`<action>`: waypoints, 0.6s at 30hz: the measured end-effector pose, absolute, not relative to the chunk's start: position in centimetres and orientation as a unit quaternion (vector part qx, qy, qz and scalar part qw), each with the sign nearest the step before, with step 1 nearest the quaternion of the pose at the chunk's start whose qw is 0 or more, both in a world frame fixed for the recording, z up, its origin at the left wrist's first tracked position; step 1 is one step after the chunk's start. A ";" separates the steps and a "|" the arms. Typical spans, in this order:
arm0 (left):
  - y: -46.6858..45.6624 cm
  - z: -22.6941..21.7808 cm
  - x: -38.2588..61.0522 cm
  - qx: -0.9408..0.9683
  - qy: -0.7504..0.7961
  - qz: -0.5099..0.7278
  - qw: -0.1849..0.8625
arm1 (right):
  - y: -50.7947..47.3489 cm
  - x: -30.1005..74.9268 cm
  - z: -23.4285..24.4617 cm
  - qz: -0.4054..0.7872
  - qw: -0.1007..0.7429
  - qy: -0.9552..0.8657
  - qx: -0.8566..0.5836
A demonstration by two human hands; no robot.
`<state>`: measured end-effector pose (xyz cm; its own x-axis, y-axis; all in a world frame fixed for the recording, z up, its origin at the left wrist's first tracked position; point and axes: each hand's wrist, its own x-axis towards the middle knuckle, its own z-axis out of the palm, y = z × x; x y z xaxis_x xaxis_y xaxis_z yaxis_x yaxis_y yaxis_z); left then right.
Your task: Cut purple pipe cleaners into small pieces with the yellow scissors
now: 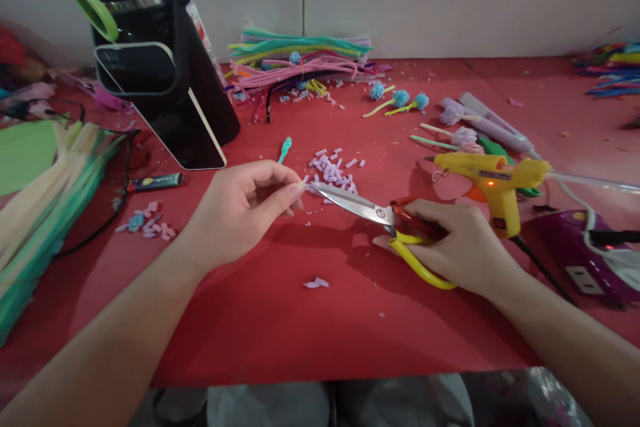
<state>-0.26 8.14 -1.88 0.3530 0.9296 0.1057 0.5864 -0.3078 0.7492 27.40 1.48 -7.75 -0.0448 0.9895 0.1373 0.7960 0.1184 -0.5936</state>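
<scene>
My right hand (pixel 450 247) grips a pair of scissors (pixel 350 202) with one red and one yellow handle. Their blades look nearly closed and point left toward my left hand (pixel 250 210). Thumb and forefinger of that hand pinch a small lavender piece (pixel 307 181), mostly hidden, right at the blade tips. Just behind the tips lies a heap of short lavender pieces (pixel 333 170) on the red table. A teal stem with a knobbed end (pixel 285 149) lies beyond my left fingers. Nearer the front edge rests a small lavender scrap (pixel 316 283).
A yellow glue gun (pixel 493 180) with a lit light sits at right, beside a purple power strip (pixel 585 253). A phone (pixel 170 113) leans on a black bottle (pixel 210 80). Pipe cleaner bundles (pixel 300 57) lie at the back; blue pompom stems (pixel 400 99) lie nearby.
</scene>
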 end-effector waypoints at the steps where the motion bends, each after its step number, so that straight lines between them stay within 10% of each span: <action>1: 8.1 -1.9 -0.3 0.762 0.497 0.275 0.312 | 1.5 27.4 -7.7 0.182 0.264 -0.699 -0.640; 18: 8.1 -1.9 -0.2 0.768 0.486 0.282 0.307 | 1.5 27.5 -7.7 0.183 0.265 -0.694 -0.644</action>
